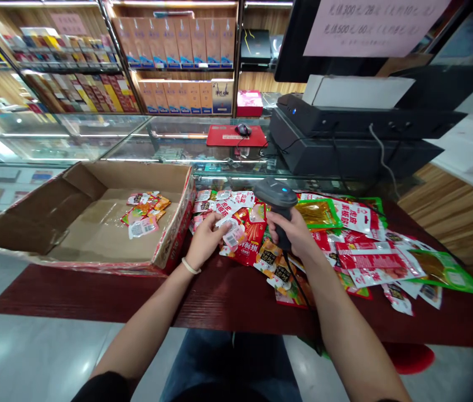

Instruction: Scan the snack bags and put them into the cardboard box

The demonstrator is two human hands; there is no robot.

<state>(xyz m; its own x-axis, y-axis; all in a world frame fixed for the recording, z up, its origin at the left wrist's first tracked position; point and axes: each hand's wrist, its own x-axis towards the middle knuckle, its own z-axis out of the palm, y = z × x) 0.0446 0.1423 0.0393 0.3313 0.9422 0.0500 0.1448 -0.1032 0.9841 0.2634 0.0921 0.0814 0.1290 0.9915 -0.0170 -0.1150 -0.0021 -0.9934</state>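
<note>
My right hand point(293, 231) is wrapped round the handle of a black barcode scanner point(276, 198), its head pointing down to the left. My left hand point(207, 239) pinches a small white snack packet point(231, 234) just under the scanner's head. Both hands hover over a heap of red, orange and green snack packets point(362, 251) spread on a dark red table point(94, 293). To the left stands an open cardboard box point(90, 215) with several small packets point(146, 215) lying inside it.
Behind the table runs a glass counter point(169, 148) with a red mouse pad point(232, 137) and mouse. A black cash register with printer point(345, 134) stands at the back right. Shelves of boxed goods point(178, 50) line the far wall. A red stool point(412, 357) shows below right.
</note>
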